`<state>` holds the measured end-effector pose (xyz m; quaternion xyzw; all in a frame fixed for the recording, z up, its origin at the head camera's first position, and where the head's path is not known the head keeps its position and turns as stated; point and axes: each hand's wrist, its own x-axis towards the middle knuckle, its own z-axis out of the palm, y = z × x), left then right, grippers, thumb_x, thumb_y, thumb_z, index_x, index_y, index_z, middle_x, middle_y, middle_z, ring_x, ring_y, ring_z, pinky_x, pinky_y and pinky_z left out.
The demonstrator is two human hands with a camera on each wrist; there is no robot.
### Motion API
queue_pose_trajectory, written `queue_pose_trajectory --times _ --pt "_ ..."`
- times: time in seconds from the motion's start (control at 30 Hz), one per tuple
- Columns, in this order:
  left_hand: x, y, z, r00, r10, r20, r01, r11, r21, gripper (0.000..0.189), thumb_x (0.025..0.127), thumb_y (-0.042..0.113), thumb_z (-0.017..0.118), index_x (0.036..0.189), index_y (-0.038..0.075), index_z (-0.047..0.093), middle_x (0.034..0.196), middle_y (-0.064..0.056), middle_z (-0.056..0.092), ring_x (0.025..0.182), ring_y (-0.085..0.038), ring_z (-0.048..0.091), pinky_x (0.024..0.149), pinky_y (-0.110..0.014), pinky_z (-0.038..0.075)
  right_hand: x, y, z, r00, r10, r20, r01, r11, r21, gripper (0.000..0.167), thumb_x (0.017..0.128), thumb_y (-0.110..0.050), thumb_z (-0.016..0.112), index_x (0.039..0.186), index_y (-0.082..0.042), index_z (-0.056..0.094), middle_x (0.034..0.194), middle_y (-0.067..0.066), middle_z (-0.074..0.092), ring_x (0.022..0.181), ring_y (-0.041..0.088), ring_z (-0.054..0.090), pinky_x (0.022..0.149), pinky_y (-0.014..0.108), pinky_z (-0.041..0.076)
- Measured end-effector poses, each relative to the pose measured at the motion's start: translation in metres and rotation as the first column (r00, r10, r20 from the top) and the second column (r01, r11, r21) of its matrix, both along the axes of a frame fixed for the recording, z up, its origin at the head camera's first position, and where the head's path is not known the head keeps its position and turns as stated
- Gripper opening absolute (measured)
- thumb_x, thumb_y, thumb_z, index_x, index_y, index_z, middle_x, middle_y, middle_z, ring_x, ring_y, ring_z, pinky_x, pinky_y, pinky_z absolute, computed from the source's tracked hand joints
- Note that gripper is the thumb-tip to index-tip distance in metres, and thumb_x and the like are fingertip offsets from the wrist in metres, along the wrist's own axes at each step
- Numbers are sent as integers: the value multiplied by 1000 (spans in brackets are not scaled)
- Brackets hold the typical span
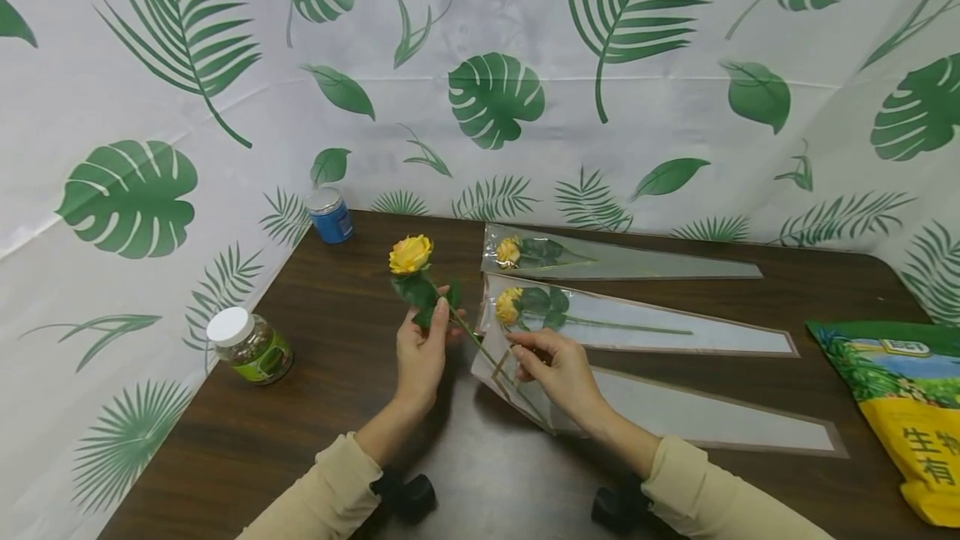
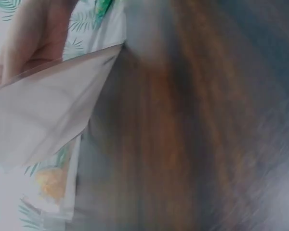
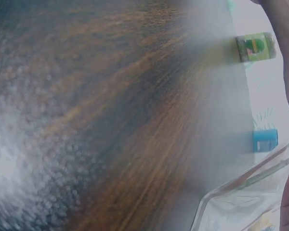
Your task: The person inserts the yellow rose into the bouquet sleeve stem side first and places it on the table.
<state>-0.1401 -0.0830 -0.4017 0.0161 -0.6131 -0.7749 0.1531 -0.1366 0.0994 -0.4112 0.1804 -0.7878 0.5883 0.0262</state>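
Observation:
My left hand (image 1: 422, 357) holds a yellow rose (image 1: 411, 254) by its green stem, thumb laid along it, bloom up and to the left. The lower stem runs into the open end of a clear, pale-edged flower sleeve (image 1: 720, 419). At that end, my right hand (image 1: 558, 373) pinches the film between thumb and fingers. The lifted sleeve mouth (image 2: 48, 110) spreads wide in the left wrist view. In the right wrist view, the stem (image 3: 265, 172) shows inside the film. Just beyond the hands lie two sleeved yellow roses, a middle one (image 1: 509, 307) and a far one (image 1: 507, 252).
On the left of the dark wooden table (image 1: 330, 423) stands a white-lidded jar (image 1: 262, 354) with a green label. A blue can (image 1: 330, 217) is at the back left corner. A green and yellow bag (image 1: 900, 407) lies at the right edge. A leaf-patterned cloth (image 1: 525, 173) hangs behind.

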Motion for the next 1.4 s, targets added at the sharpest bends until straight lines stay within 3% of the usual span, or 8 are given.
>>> queue_pose_trajectory --times 0.13,0.27,0.57,0.8,1.0,1.13,1.3,1.4 --pt "-3 -5 6 1000 10 13 -10 1000 18 28 95 10 56 114 -10 57 91 -3 65 80 -7 64 73 -24 56 0 0 0 1000 5 -6 -5 1000 -8 18 88 0 62 104 7 67 84 16 64 61 6 63 58 22 56" --pt "-4 -5 9 999 39 32 -40 998 47 25 92 6 58 113 -7 55 88 1 63 76 -7 64 68 -23 56 0 -1 2 1000 -9 -5 9 1000 -12 18 88 0 62 104 7 68 83 16 64 61 5 62 58 22 55" --pt "1 8 4 993 68 92 -79 990 120 23 90 1 60 110 -3 50 87 1 53 72 -6 58 64 -21 55 0 -8 9 1000 -19 21 20 998 -52 19 88 -1 62 105 7 67 86 18 64 61 6 62 58 23 56" --pt "6 15 -2 996 55 74 -60 997 58 23 87 1 63 104 -4 49 81 2 54 70 -4 56 65 -19 53 -1 -10 11 999 -38 14 39 997 -69 18 88 0 63 103 6 68 80 17 63 58 5 61 56 22 55" --pt "9 15 -9 997 72 35 -69 996 -64 33 82 -2 69 108 -6 49 81 0 56 74 -6 56 68 -18 49 -1 -11 14 999 -42 9 43 997 -62 18 88 0 63 104 6 68 78 16 64 58 5 61 55 21 54" --pt "15 13 -10 998 50 36 -47 997 -66 46 83 1 70 122 -3 45 94 -12 62 83 -7 60 74 -19 49 -2 -10 15 999 -41 17 42 997 -64 18 88 1 62 103 8 67 82 19 65 58 5 61 56 22 55" --pt "20 8 -10 999 32 20 -32 999 -7 41 97 15 54 132 2 38 125 -19 58 110 -11 58 90 -20 48 -1 -10 16 999 -23 32 26 996 -82 19 88 2 61 104 11 65 87 25 64 59 4 61 57 22 55" --pt "19 5 -10 998 68 -13 -68 998 -5 41 99 16 49 135 2 37 124 -20 55 106 -13 59 87 -21 50 -1 -10 16 1000 -11 20 12 996 -86 20 89 1 61 105 11 65 87 27 64 59 4 62 57 23 56"
